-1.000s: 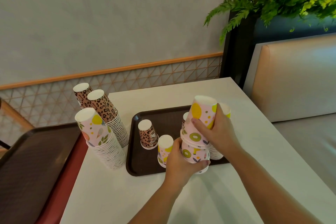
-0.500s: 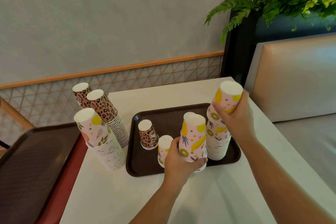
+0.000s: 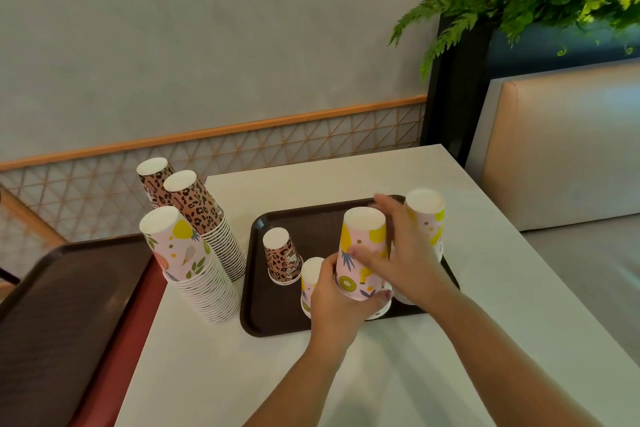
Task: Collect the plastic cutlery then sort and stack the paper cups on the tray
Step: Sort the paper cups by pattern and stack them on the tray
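At the centre of the frame the left hand (image 3: pixel 334 302) grips the base of a short fruit-print cup stack (image 3: pixel 363 253) on the brown tray (image 3: pixel 263 291), while the right hand (image 3: pixel 398 250), fingers spread loose and holding nothing, touches its side beside a taller fruit-print stack (image 3: pixel 426 218).

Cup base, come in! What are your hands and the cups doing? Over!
Left hand grips fruit cup stack on tray. Right hand open, fingers touching that stack. Leopard cup stands apart. Nothing blocking.

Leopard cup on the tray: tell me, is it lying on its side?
No, the leopard cup stands upside down on the tray, white base up.
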`<action>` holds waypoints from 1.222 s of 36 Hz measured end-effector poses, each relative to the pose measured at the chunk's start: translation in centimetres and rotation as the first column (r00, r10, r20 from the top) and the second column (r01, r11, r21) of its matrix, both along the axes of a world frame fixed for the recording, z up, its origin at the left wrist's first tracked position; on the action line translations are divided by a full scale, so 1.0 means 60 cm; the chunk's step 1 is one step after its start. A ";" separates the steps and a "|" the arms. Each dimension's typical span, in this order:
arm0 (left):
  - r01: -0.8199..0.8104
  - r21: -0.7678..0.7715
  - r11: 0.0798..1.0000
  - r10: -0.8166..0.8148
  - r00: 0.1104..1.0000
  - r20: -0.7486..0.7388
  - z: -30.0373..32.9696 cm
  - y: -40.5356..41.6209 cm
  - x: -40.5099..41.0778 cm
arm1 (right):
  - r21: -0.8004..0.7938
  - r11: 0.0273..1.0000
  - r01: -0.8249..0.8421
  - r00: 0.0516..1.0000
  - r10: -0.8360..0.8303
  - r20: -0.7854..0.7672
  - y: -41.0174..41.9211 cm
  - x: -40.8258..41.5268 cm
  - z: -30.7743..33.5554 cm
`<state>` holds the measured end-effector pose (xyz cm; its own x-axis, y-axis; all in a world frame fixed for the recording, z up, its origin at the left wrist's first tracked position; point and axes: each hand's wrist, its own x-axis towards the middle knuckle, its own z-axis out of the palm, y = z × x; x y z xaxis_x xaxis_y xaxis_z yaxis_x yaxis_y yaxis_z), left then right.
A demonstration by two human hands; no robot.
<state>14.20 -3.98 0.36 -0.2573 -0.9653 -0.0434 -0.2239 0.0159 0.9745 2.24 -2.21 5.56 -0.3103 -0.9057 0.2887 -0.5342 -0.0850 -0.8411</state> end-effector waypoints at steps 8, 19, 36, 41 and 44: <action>0.090 -0.004 0.996 -0.090 0.989 -0.118 0.009 0.000 0.004 | 0.100 0.995 0.029 0.995 -0.038 0.091 -0.005 0.018 -0.024; 0.172 -0.001 0.985 -0.172 0.984 -0.043 -0.004 0.009 0.003 | -0.052 0.987 0.153 0.981 -0.145 0.131 -0.007 -0.005 0.004; 0.103 0.018 0.995 -0.104 0.994 0.034 0.006 0.001 0.006 | -0.312 0.889 0.335 0.942 -0.317 0.108 -0.019 -0.094 0.083; 0.088 -0.033 0.996 -0.088 0.996 0.001 0.017 -0.008 0.000 | -0.185 0.929 0.321 0.947 -0.312 0.081 -0.020 -0.096 0.035; 0.065 -0.080 0.995 -0.067 0.997 -0.022 0.035 -0.020 -0.008 | -0.106 0.942 0.319 0.946 -0.309 0.097 -0.015 -0.095 0.013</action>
